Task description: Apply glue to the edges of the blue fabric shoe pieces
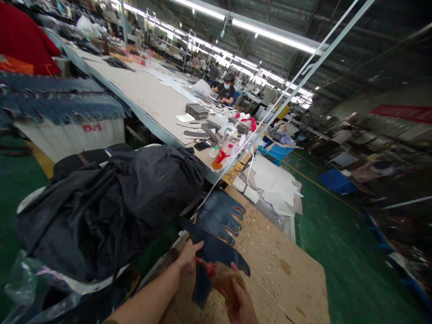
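Note:
In my right hand (239, 300) is a squeeze bottle (224, 281) of amber liquid, probably glue, tilted with its red nozzle pointing left. The fingers are wrapped round the bottle's body. Beneath the nozzle lies a dark blue leather-like cut piece (218, 249) with a long curved shape. My left hand (189, 256) grips this piece at its left edge, thumb on top; the other fingers are partly hidden. Just beyond it, more dark blue pieces (216, 211) with finger-like scalloped ends lie on the cardboard (283, 270).
A black cloth bundle (135, 193) bulges at the left. The long worktable (135, 85) carries a phone (202, 145), a red-labelled bottle (222, 155) and stacked grey pieces (196, 110). A slanting metal pole (286, 101) crosses the view. Another person (227, 92) works farther back.

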`<action>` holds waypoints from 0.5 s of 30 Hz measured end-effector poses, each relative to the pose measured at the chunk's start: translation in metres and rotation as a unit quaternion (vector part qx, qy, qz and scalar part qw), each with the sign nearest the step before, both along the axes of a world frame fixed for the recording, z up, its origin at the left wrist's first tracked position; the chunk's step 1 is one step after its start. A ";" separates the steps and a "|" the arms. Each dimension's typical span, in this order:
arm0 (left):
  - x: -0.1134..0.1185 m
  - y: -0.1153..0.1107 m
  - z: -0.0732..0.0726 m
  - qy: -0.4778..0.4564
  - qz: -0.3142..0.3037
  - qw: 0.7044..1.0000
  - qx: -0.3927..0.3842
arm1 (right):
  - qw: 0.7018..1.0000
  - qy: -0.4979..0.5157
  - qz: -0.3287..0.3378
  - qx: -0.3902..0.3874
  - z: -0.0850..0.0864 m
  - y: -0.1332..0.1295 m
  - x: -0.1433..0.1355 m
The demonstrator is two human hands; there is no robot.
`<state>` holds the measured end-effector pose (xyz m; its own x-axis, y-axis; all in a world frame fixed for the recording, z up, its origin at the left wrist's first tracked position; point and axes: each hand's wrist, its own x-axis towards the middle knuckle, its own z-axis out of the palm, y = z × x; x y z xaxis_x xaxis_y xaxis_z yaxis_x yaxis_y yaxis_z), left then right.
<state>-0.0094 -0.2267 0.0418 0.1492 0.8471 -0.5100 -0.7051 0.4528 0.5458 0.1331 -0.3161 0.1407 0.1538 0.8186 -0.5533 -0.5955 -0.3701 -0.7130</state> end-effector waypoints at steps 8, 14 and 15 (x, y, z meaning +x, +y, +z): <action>-0.001 0.089 -0.050 0.114 -0.033 0.991 -0.064 | 0.997 -0.010 -0.068 -0.040 -0.047 0.034 -0.004; 0.003 0.116 -0.066 0.265 -0.077 0.956 -0.096 | 0.997 -0.010 -0.026 -0.068 -0.052 -0.042 0.022; 0.002 0.118 -0.065 0.293 -0.085 0.948 -0.096 | 0.996 -0.013 -0.023 -0.082 -0.052 -0.055 0.026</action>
<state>-0.0070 -0.1083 -0.0231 -0.0816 0.7200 -0.6891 -0.2149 0.6625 0.7176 0.1596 -0.3706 0.0889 0.2046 0.7088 -0.6751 -0.5967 -0.4564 -0.6600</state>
